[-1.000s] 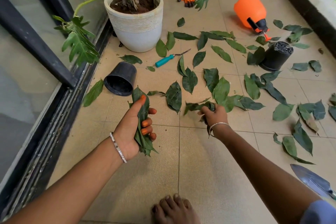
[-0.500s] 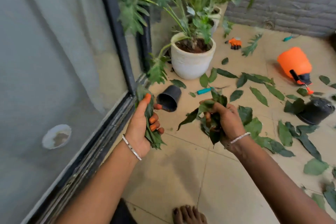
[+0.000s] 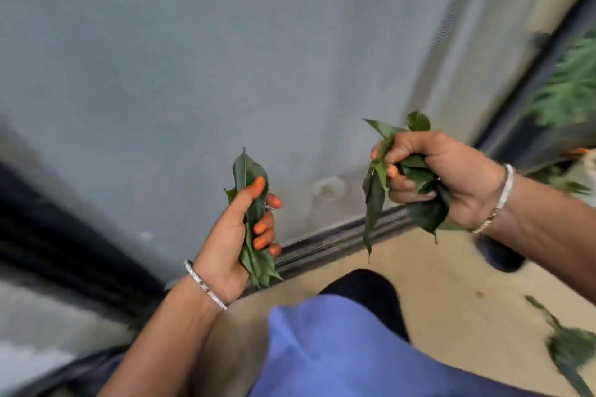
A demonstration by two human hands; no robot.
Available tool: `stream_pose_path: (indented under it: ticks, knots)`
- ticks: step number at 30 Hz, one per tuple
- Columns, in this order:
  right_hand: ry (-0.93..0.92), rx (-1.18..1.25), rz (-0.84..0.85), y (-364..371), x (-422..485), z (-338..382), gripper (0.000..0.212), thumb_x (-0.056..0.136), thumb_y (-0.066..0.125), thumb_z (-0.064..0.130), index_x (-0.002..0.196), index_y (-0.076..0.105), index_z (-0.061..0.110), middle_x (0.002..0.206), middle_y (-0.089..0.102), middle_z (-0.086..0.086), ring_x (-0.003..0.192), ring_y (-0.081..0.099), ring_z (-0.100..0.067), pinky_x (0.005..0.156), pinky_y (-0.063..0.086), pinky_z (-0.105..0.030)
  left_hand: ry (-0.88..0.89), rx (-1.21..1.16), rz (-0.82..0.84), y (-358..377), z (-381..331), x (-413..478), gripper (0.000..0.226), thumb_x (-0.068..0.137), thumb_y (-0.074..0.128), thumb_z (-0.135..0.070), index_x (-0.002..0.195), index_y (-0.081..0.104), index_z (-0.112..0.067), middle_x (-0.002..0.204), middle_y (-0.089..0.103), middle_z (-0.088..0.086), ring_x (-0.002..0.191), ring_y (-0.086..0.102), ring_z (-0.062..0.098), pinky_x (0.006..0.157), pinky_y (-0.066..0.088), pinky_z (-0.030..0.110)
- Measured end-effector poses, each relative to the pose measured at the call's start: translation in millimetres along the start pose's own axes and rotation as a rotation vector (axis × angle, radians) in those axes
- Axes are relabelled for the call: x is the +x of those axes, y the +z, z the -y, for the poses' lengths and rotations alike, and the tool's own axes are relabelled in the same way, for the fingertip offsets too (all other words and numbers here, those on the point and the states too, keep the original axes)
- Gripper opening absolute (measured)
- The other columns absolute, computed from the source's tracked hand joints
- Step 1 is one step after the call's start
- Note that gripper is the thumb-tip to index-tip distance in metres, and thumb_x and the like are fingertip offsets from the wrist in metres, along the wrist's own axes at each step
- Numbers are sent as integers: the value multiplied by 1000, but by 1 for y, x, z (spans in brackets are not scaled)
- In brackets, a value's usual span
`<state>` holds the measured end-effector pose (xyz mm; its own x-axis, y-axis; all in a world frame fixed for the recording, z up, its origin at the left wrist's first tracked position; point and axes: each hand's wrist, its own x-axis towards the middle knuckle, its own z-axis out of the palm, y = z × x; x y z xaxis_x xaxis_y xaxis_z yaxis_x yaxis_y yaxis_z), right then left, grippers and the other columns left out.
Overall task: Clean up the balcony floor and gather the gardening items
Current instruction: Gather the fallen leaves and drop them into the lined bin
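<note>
- Left hand [image 3: 232, 235]: fingers [image 3: 263, 229] curled round a flat sheaf of leaves [image 3: 246, 171], thumb laid along it.
- Right hand [image 3: 451, 177]: fisted on a crumpled wad of leaves [image 3: 422, 213], one dangling leaf [image 3: 374, 203] hanging loose.
- Position: both bunches are held above the balcony floor [image 3: 451, 284], before the glass door [image 3: 193, 74].
- Risk: the dangling leaf may slip free, perhaps into the door track [image 3: 338, 242].
- Obscured: no bin is in sight. The floor leaves [image 3: 567, 351] at right are blurred, and the tools are out of frame.

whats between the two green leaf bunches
Head view: bare gap; only the grey glass door pane and its dark floor track show between the flat green left bunch and crumpled green right bunch.
</note>
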<state>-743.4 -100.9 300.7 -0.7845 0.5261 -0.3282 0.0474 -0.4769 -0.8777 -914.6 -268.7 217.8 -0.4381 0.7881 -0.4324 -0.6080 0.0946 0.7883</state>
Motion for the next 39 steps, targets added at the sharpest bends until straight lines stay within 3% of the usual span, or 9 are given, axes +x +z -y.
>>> stream_pose_path:
  ticks: [12,15,17,20,22,24,28,32,39]
  knots:
    - [467,148,420,246,52,-167,21,85,35,1,72,52,4,54,41,-6,32,34,-10,31,18,-8,55,-109,-792,-206,20,-166,37,91,57,-47,74,58,-14,50,29,-3,36,32,11,40,34,22]
    - [502,-54,403,289,43,-226,13,83,44,1,80,56,-1,54,44,-10,33,34,-13,34,20,-10,83,-129,-907,-228,37,-184,42,94,55,-44,79,65,-7,49,52,0,37,47,13,39,42,21]
    - [478,-250,364,302,41,-260,8,81,51,1,80,58,-3,57,51,-13,38,39,-17,36,25,-14,48,-169,-869,-234,49,-188,56,93,54,-51,102,72,1,79,72,15,64,68,25,61,56,31]
    - [406,-587,383,311,45,-293,12,79,68,16,77,60,9,80,65,-12,70,63,-26,58,52,-31,11,-213,-797,-224,61,-195,51,98,47,-49,105,75,-6,93,76,12,80,74,20,76,57,30]
    - [448,-725,484,316,46,-301,57,65,79,42,108,61,10,113,64,-8,104,62,-27,91,52,-38,69,-181,-835,-203,54,-200,39,102,43,-40,85,68,-14,61,72,0,54,67,5,51,51,14]
    - [547,-740,586,321,47,-301,99,54,79,61,136,46,15,139,51,-3,124,51,-27,104,44,-44,87,-103,-942,-199,51,-206,37,103,40,-37,78,60,-19,57,64,-6,45,59,1,39,41,8]
    - [724,-613,716,318,42,-292,72,91,60,52,151,33,21,160,26,-5,147,24,-26,116,23,-50,133,-55,-1223,-256,71,-204,48,88,54,-60,95,73,-16,81,77,1,76,72,14,75,56,29]
    - [694,-510,565,288,53,-279,48,100,51,38,135,53,6,144,49,-13,135,43,-29,113,35,-47,252,0,-1450,-263,76,-192,45,79,60,-56,95,71,-15,98,73,4,97,67,24,97,51,48]
    - [495,-410,292,209,84,-213,27,101,48,28,98,69,10,95,70,-9,86,66,-21,88,52,-36,446,242,-1335,-224,63,-137,12,89,63,-24,79,65,-18,75,63,-1,77,58,16,81,48,40]
